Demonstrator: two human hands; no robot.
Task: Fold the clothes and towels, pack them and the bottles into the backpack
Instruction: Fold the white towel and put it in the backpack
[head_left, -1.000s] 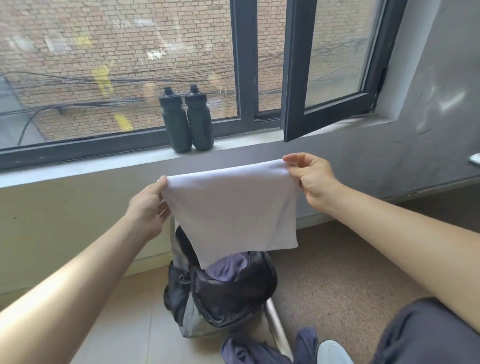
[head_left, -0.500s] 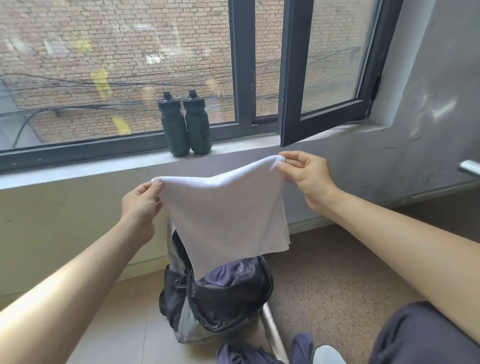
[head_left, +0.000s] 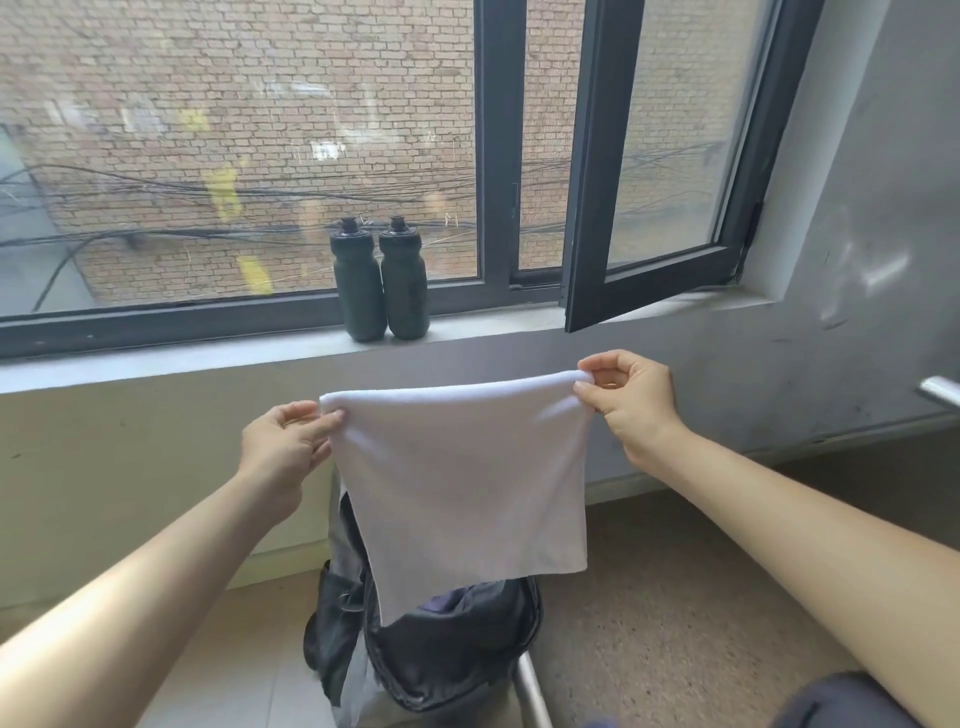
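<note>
Two bottles (head_left: 358, 283) (both dark), one towel (head_left: 462, 478), one backpack (head_left: 447, 654)

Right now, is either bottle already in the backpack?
No, both dark bottles stand side by side on the windowsill, above the backpack.

White towel (head_left: 467, 478) hangs flat in the air, top edge level, pinched at its upper corners by left hand (head_left: 283, 447) and right hand (head_left: 631, 402); lower left corner dips lowest. Beneath it, dark backpack (head_left: 441, 670) upright on the floor, mouth open, purple cloth (head_left: 441, 605) inside. Two dark bottles (head_left: 358, 286) upright, touching, on windowsill (head_left: 208, 358).
</note>
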